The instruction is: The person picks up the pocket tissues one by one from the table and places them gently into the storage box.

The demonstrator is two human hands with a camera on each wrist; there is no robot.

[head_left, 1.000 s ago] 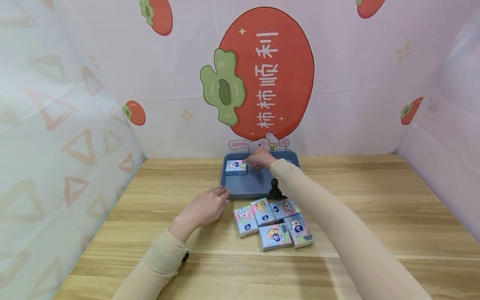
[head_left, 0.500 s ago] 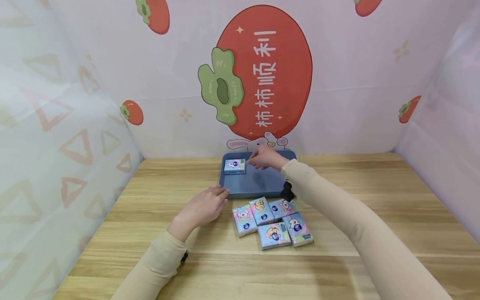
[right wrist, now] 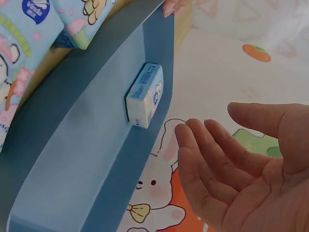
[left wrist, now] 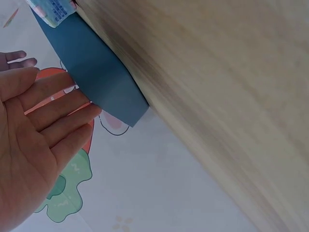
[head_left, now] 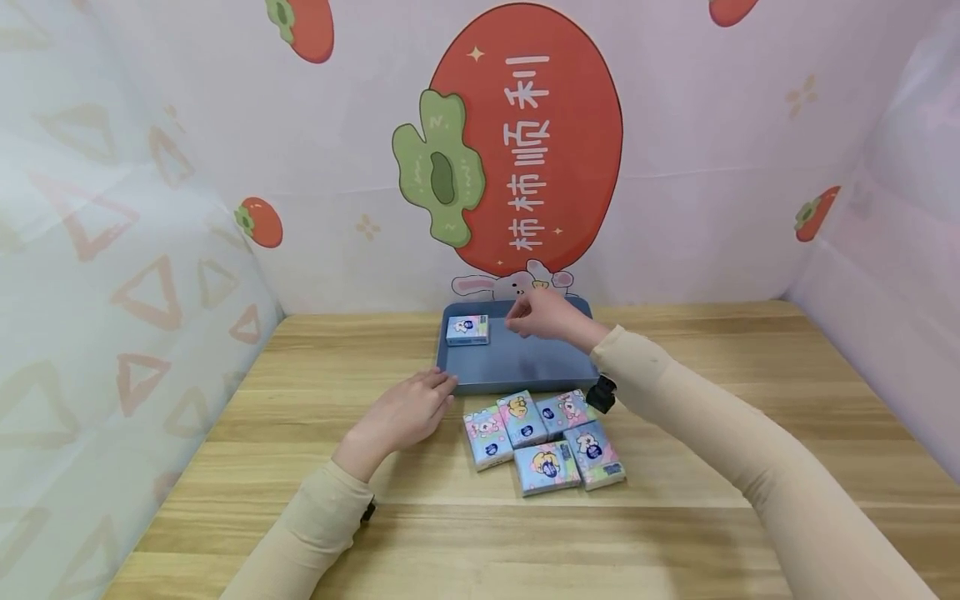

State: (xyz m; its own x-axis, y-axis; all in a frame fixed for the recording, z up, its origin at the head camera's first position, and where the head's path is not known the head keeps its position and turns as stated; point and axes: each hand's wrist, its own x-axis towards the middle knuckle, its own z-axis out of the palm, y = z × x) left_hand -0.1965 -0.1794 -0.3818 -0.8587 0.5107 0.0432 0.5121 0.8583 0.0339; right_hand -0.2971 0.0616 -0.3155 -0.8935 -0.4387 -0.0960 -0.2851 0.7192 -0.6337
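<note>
A blue tray [head_left: 487, 367] lies against the back wall. In its far left corner sits one tissue pack [head_left: 467, 330], flat and printed with a cartoon animal; the same pack [right wrist: 146, 96] shows in the right wrist view. My right hand [head_left: 551, 318] hovers over the tray, to the right of that pack. Nothing is between its loosely bent fingers and spread thumb [right wrist: 256, 118]. My left hand [head_left: 401, 414] touches the tray's near left corner with straight fingers [left wrist: 63, 104]. Several more tissue packs [head_left: 547, 468] lie flat in a cluster just in front of the tray.
Wood-grain tabletop [head_left: 300, 433] extends to both sides and in front. A printed cloth wall [head_left: 345, 150] with a large persimmon and a rabbit stands directly behind the tray. A black wrist camera [head_left: 602, 394] on the right arm hangs beside the packs.
My right hand has drawn away from the pack in the tray, moving right, and its fingers have loosened. The left hand stays at the tray corner, and the packs stay put.
</note>
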